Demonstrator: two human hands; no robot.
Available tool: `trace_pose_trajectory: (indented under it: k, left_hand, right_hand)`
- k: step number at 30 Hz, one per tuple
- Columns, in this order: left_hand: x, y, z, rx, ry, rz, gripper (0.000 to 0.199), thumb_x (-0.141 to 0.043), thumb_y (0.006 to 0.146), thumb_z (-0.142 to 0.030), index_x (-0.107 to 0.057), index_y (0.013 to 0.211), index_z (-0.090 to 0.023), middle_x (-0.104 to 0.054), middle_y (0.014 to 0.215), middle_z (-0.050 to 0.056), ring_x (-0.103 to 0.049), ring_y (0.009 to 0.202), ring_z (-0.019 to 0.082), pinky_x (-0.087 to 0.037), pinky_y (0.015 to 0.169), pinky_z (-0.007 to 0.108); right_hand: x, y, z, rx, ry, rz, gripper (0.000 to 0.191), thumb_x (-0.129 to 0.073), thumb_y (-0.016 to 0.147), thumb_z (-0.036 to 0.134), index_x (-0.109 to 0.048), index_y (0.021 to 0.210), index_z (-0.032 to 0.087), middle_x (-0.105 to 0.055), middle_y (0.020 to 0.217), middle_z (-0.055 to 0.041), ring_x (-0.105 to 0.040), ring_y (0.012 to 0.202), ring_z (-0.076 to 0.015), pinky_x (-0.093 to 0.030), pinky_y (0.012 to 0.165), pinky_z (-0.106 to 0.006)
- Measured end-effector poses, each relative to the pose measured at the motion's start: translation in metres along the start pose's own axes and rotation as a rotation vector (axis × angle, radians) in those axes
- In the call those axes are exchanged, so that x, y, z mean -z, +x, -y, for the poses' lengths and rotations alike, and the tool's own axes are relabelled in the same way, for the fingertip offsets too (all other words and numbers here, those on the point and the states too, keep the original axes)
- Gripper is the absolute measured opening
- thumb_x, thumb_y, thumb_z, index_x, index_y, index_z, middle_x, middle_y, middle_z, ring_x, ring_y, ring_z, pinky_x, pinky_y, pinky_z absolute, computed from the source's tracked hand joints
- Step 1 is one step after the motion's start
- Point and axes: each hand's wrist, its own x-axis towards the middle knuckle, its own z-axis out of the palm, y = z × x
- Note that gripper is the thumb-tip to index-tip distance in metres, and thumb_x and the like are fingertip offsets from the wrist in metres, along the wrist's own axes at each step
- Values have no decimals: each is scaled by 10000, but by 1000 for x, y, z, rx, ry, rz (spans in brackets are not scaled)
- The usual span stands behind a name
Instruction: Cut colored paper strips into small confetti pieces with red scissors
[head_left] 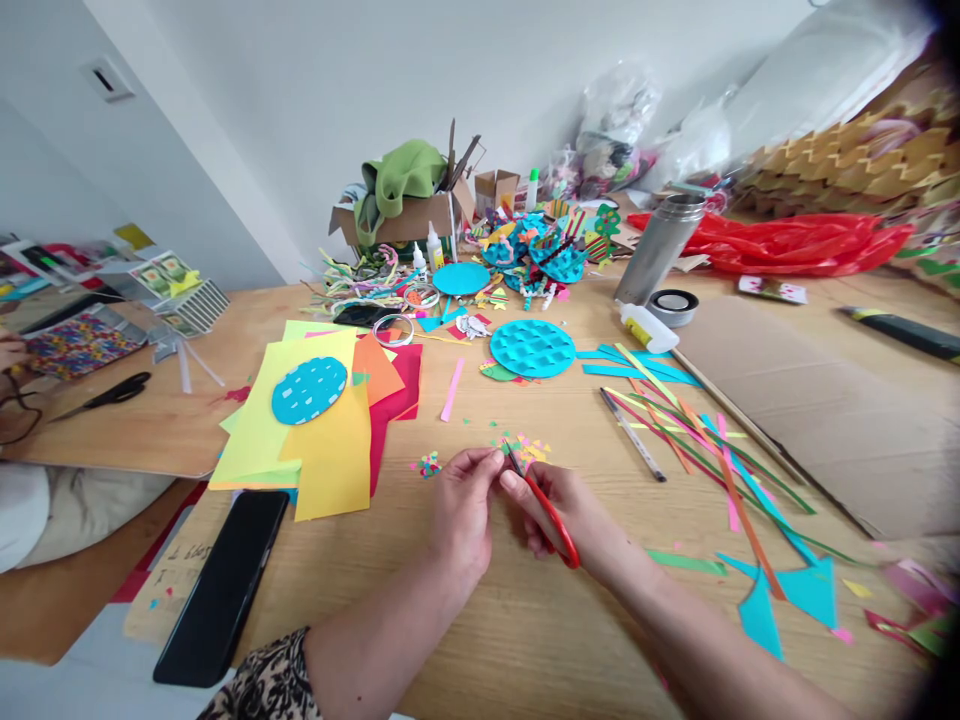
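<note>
– What is seen at lower centre?
– Red-handled metal scissors [556, 517] are gripped in the right hand [571, 503] there, blades angled towards the upper left!
– And the left hand [463, 505]?
– Pinched at the fingertips, right beside the blades; whether anything is held cannot be told.
– Beyond them?
– Tiny multicoloured paper scraps [534, 449] are strewn across the pale wooden surface [525, 630], around mid-frame, just above both hands.

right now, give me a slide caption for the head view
Scissors in the right hand, beside the left hand, paper bits beyond.
</note>
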Motion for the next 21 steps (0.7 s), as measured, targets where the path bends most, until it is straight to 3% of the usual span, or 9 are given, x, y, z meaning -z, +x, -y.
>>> trace_pose_trajectory:
  k: [10,21]
  left_hand:
    - [3,2,4,-68,38,5,108,-698,657,-226,-626,666,-144,-656,660,12,-593,677,136,-449,681,267]
    - [1,9,-6,-4,94,5,158,-704,643,-248,-611,685,-127,-677,637,50,-625,612,166,-473,648,300]
  right_hand:
    - [1,2,-5,7,21,-12,465,-626,690,586,-354,627,215,-475,379,69,-470,298,-99,-326,295,-181]
    - [3,4,-10,30,-33,-17,437,-626,708,558,-367,627,216,-477,365,65,-458,286,-101,-292,294,-180]
